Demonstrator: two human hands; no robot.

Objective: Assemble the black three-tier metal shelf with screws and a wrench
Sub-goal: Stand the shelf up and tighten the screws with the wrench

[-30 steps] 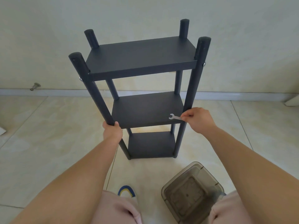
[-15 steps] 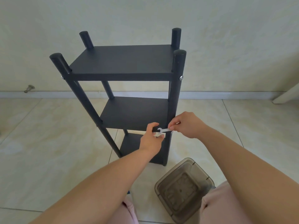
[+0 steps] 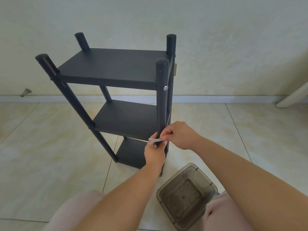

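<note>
the black three-tier shelf [image 3: 116,67] is stood upright on the tiled floor [image 3: 41,147] near the wall, all three tiers bare. its near right post [image 3: 161,104] is gripped at middle-tier height by the left hand [image 3: 155,152]. a small silver wrench [image 3: 154,140] is pinched in the right hand [image 3: 180,135], just beside that post. a translucent grey bin [image 3: 187,195] is seen on the floor by the knees; loose contents cannot be made out in it.

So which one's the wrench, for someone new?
Find the black shelf standing on the tiles. At its near right post, level with the middle tier, the right hand pinches the wrench: small, flat, silver, open-ended.
</note>
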